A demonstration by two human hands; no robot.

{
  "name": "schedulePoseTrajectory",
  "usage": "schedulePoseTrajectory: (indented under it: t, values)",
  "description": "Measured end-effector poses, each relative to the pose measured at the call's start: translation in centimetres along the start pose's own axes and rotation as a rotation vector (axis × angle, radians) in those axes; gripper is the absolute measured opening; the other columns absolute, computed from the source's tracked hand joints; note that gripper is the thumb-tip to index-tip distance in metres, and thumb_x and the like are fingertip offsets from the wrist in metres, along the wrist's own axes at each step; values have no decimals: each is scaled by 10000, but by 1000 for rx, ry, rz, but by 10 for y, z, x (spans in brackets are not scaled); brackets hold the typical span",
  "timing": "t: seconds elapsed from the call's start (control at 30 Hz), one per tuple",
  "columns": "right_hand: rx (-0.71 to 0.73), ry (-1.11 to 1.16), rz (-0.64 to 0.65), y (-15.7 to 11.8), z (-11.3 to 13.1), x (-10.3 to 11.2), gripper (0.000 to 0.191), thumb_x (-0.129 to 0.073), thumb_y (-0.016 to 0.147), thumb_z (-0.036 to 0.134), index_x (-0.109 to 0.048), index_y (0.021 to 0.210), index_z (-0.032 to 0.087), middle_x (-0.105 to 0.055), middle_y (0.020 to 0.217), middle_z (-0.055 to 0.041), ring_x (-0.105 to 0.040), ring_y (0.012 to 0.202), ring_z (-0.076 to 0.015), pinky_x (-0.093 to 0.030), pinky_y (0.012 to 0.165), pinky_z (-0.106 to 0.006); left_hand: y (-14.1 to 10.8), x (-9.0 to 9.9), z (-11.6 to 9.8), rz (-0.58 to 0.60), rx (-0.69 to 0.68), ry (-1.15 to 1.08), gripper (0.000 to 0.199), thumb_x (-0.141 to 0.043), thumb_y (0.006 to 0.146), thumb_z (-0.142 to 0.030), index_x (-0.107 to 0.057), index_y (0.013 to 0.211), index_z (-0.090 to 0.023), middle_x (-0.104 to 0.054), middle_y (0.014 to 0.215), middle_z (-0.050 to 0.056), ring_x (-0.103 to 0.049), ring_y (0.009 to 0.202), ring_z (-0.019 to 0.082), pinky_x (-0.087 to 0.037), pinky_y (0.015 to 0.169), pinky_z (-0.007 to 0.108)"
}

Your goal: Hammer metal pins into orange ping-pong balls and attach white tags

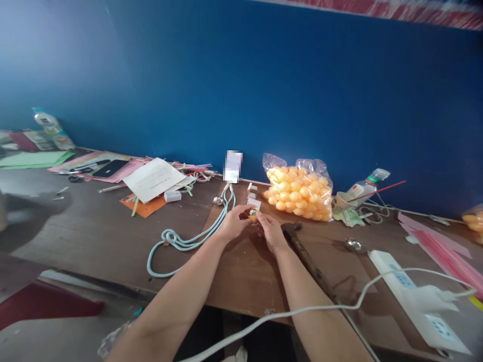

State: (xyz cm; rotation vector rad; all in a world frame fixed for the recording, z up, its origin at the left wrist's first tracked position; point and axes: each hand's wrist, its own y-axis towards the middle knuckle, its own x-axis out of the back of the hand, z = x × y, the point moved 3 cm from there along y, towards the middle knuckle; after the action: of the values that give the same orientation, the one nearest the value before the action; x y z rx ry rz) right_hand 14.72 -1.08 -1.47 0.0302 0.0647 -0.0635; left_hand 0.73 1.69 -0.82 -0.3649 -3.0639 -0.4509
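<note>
At the worktop [245, 281], our left hand [234, 222] and right hand [271, 230], nearly closed, pinch a small shiny piece [252, 212], probably to steady it.

left hand [237, 220]: bare | left forearm [190, 286]: bare, slender, narrowing toward the hand | right hand [272, 232]: bare | right forearm [302, 281]: bare, same tapered shape (uncovered as far as the view reaches) | fingernails: too small to make out

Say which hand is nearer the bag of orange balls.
Right. The right hand is just in front of the left end of the bag of orange balls; the left hand is farther left, on the right hand's far side from it.
</note>
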Motion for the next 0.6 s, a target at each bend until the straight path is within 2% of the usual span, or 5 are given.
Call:
schedulePoseTrajectory:
  t: [0.2,0.27,0.37,0.43,0.6]
  values:
    - [28,-11,-28,-1,2,-3,463,-596,758,632,-674,800,177,-489,489,37,-385,412,-99,-289,395,-233,4,5,-3,-69,-48,17,426,-740,675,-207,-675,1096,-194,-658,1037,73,-625,819,159,-515,770,288]
    - [42,-28,-51,-2,3,-3,479,-564,774,639,-673,874,183,-538,539,25,-401,412,-104,-297,389,-238,9,18,-2,-221,-55,8,437,-729,679,-196,-666,1111,-204,-654,1052,65,-625,824,149,-511,782,278]
    - [93,-166,-100,-2,4,1,452,-579,780,596,-664,957,189,-564,551,26,-433,407,-117,-340,406,-248,13,41,6,-547,33,12,435,-711,697,-208,-647,1127,-202,-651,1009,59,-624,764,131,-511,754,266]
    - [131,-297,-132,0,3,3,411,-587,784,552,-670,963,191,-581,550,17,-476,427,-137,-389,444,-263,14,50,12,-685,59,15,437,-700,707,-209,-633,1139,-203,-643,997,56,-623,761,125,-507,757,261]
    - [288,-606,-193,10,0,0,280,-551,820,417,-713,893,201,-708,826,-66,-638,760,-212,-493,727,-321,15,48,21,-680,100,135,411,-688,702,-201,-638,1110,-193,-617,1015,65,-604,736,123,-494,762,272]
